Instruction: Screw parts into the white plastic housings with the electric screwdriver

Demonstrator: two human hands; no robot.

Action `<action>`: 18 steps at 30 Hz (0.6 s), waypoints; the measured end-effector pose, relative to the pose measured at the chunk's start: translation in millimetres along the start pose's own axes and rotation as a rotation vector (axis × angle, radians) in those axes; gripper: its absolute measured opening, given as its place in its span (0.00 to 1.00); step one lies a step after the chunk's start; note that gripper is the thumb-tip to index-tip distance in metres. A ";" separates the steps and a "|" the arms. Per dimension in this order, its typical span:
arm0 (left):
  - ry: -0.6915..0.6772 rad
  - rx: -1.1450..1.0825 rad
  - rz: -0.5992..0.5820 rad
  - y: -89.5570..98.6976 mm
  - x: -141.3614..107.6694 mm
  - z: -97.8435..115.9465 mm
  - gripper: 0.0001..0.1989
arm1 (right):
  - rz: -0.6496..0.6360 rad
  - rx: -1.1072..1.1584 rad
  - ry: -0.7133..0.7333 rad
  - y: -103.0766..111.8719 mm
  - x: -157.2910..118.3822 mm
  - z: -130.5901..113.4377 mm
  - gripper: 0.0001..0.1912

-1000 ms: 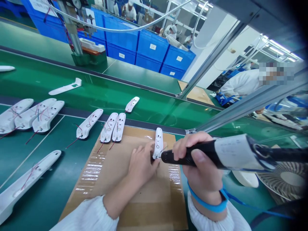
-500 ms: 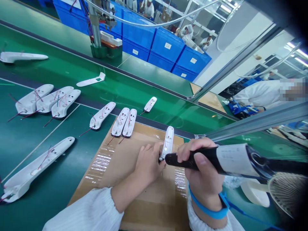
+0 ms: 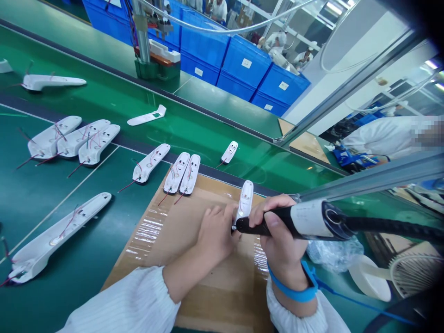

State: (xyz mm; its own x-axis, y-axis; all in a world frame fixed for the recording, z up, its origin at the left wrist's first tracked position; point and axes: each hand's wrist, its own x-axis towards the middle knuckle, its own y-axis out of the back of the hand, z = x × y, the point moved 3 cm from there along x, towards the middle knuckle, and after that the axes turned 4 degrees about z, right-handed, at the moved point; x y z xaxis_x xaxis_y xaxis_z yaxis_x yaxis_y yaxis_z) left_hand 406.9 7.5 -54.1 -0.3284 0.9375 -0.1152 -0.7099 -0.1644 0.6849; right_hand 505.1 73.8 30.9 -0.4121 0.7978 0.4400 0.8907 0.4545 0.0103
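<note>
My right hand (image 3: 279, 229) wraps around a black-and-white electric screwdriver (image 3: 307, 222) with a thick black cable. The driver lies nearly level and its tip meets the near end of a white plastic housing (image 3: 245, 199). That housing stands lengthwise on a cardboard sheet (image 3: 208, 296), with a red wire inside. My left hand (image 3: 218, 233) has its fingers closed on the housing's near end, which hand and driver partly hide. Two similar wired housings (image 3: 183, 173) rest side by side at the cardboard's far left edge.
More wired housings (image 3: 69, 138) lie on the green table to the left. Behind runs a green conveyor belt (image 3: 194, 132) carrying several white parts. A metal frame post (image 3: 350, 88) rises at right, near a small fan (image 3: 414, 273) and a clear plastic bag (image 3: 335, 254). A person (image 3: 378, 134) sits beyond.
The parts on the belt have moved to the right. The rear of the screwdriver and my right hand have shifted left and slightly up. My left hand stays at the housing.
</note>
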 end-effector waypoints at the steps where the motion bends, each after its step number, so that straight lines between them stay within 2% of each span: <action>1: 0.005 0.002 -0.006 0.5 0.0 0.5 0.21 | -0.008 0.001 -0.007 -0.3 0.2 1.1 0.06; 9: 0.043 0.029 -0.033 1.0 1.0 3.3 0.18 | -0.002 0.042 -0.074 -2.8 2.8 10.7 0.07; 18: 0.051 0.048 -0.025 3.3 2.6 1.2 0.16 | 0.033 -0.008 -0.144 -1.2 1.0 18.7 0.09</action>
State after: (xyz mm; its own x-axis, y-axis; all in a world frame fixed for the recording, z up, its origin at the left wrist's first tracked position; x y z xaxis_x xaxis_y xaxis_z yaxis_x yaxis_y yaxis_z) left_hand 404.5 9.7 -51.3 -0.3434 0.9240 -0.1684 -0.6879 -0.1254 0.7149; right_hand 500.1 81.4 14.5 -0.4058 0.8609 0.3068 0.9053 0.4248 0.0053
